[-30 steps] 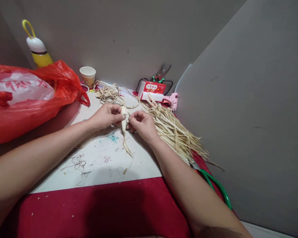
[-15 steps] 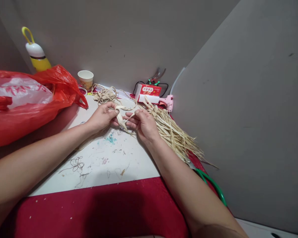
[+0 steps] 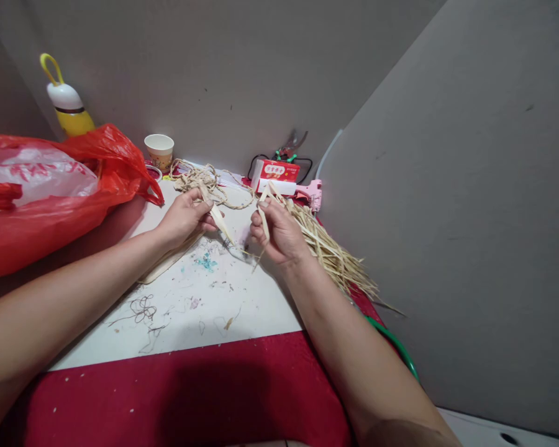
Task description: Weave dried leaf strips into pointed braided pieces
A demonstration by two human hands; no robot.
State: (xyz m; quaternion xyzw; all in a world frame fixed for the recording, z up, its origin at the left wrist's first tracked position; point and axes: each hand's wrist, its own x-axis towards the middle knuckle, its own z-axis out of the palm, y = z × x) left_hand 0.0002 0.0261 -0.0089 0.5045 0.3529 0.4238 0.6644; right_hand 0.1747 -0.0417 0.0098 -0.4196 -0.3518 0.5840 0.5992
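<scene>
My left hand (image 3: 184, 217) pinches a pale, flat strip of dried leaf (image 3: 217, 220) between thumb and fingers, its tip pointing down to the right. Another pale leaf strip (image 3: 263, 218) is gripped by my right hand (image 3: 281, 233), folded over near the thumb with a thin end hanging below. A gap lies between the two hands, above the white board. Behind my left hand is a coil of braided straw cord (image 3: 200, 179). To the right of my right hand lies a bundle of dried leaf strips (image 3: 335, 248), partly covered by my wrist.
A red plastic bag (image 3: 74, 198) fills the left side, with a yellow bottle (image 3: 74, 115) behind it. Along the back stand a paper cup (image 3: 159, 152), a red box (image 3: 279, 171) and a pink glue gun (image 3: 314, 194). Dark thread (image 3: 143, 307) lies on the white board (image 3: 186, 323); grey walls surround.
My hands have moved apart, and the strip that ran between them now shows as separate pieces, one in each hand. My right hand has turned and its fingers have curled in.
</scene>
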